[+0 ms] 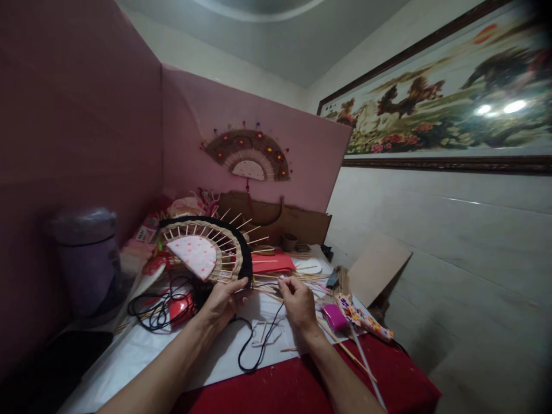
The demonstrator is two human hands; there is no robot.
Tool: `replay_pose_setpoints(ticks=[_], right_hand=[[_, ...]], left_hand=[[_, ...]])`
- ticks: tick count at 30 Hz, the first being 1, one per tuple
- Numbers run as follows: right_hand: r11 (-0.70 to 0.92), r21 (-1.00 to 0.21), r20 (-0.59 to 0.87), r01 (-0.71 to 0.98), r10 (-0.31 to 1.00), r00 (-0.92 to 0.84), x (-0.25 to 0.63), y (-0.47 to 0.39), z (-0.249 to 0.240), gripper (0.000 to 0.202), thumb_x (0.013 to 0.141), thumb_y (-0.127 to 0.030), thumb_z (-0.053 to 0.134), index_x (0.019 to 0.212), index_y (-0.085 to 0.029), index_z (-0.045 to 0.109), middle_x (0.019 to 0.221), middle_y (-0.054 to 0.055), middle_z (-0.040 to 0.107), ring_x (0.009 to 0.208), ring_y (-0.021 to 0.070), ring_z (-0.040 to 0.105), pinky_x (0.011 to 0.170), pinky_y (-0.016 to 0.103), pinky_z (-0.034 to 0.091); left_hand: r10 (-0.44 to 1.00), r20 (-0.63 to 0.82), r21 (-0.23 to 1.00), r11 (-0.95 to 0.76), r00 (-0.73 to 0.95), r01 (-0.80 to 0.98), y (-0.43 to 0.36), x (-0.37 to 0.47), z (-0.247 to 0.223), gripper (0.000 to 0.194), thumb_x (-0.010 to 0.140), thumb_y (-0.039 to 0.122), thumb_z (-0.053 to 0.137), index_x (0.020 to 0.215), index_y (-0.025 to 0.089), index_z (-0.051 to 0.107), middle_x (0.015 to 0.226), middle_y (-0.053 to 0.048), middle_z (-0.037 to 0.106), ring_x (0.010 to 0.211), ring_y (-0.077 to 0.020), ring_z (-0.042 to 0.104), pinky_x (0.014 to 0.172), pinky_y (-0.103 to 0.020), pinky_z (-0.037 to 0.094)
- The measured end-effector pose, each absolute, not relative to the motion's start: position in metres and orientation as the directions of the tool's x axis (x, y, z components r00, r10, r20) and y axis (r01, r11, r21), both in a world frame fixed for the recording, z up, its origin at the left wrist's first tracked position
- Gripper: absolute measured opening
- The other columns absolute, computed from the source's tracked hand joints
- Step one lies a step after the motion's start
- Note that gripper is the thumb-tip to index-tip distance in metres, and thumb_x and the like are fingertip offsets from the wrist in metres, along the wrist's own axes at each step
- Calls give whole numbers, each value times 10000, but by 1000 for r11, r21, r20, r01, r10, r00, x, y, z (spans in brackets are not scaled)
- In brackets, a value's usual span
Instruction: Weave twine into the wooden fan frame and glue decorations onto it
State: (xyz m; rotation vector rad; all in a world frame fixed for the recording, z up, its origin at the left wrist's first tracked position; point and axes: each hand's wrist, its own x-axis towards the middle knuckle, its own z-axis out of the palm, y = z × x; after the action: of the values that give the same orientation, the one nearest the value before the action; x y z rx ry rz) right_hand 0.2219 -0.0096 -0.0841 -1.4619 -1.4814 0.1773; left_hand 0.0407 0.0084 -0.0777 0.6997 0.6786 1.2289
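A half-round woven fan frame [238,253] with thin sticks fanning outward and a black band along its outer edge is tilted up over the table. A white half-disc with pinkish spots [193,255] forms its centre. My left hand [225,300] grips the black band's lower right end, thumb on top. To the right, my right hand [297,302] is closed in a pinch on a black cord [268,333]. One stretch of the cord runs across to the band, and a loop hangs down over the white sheet. More black cord [149,307] lies coiled left of my left hand.
A finished-looking fan with flowers [244,144] hangs on the pink board [302,135] behind. Red sheet [272,262], a magenta block [334,317], a floral-patterned object [364,318] and loose sticks lie about. A lidded purple container [88,270] stands left; red cloth [379,368] covers the front right.
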Motion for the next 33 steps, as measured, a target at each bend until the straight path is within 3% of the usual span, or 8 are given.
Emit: replay_pose_setpoints(ticks=[5, 9, 16, 23, 30, 33], right_hand=[[243, -685, 476, 686, 863, 169, 218, -7, -90, 238, 786, -355, 528, 618, -197, 584, 581, -4, 579, 571, 143, 487, 562, 237, 307], [275, -765, 426, 582, 894, 136, 212, 3, -99, 194, 733, -292, 564, 571, -185, 560, 547, -19, 525, 557, 131, 453, 545, 233, 294], [175, -976, 180, 132, 983, 25, 199, 17, -100, 223, 620, -285, 673, 493, -164, 536, 486, -44, 457, 476, 78, 361, 493, 217, 260], [60, -998, 60, -3, 993, -97, 188, 24, -89, 140, 565, -250, 681, 522, -149, 594, 388, -63, 408, 361, 50, 273, 392, 209, 158], [94, -975, 107, -202, 993, -53, 176, 35, -92, 215, 456, -266, 743, 558, -151, 592, 525, -15, 550, 483, 84, 454, 442, 195, 291], [53, -972, 65, -228, 997, -45, 178, 34, -94, 232, 502, -305, 740, 622, -145, 622, 448, -43, 487, 384, 60, 360, 387, 198, 223]], left_hand=[[972, -65, 773, 191, 224, -605, 6, 41, -76, 182, 713, 92, 678, 881, 102, 606, 789, -88, 710, 650, -177, 688, 414, -160, 422], [970, -66, 766, 200, 234, -611, 4, 42, -73, 184, 707, 88, 684, 870, 99, 601, 776, -89, 710, 655, -187, 691, 416, -163, 425], [965, -63, 761, 212, 255, -613, 7, 41, -76, 169, 703, 93, 696, 848, 91, 610, 794, -105, 716, 662, -190, 692, 413, -170, 429], [960, -77, 738, 236, 270, -632, 6, 41, -71, 53, 749, 72, 650, 794, 73, 621, 738, -101, 711, 630, -169, 685, 433, -168, 453], [967, -36, 750, 194, 254, -633, 3, 42, -68, 93, 762, 65, 630, 854, 78, 623, 799, -112, 722, 636, -180, 690, 424, -171, 454], [963, -41, 756, 204, 267, -622, 4, 42, -68, 104, 774, 75, 623, 878, 70, 630, 781, -111, 722, 626, -174, 689, 423, -169, 453]])
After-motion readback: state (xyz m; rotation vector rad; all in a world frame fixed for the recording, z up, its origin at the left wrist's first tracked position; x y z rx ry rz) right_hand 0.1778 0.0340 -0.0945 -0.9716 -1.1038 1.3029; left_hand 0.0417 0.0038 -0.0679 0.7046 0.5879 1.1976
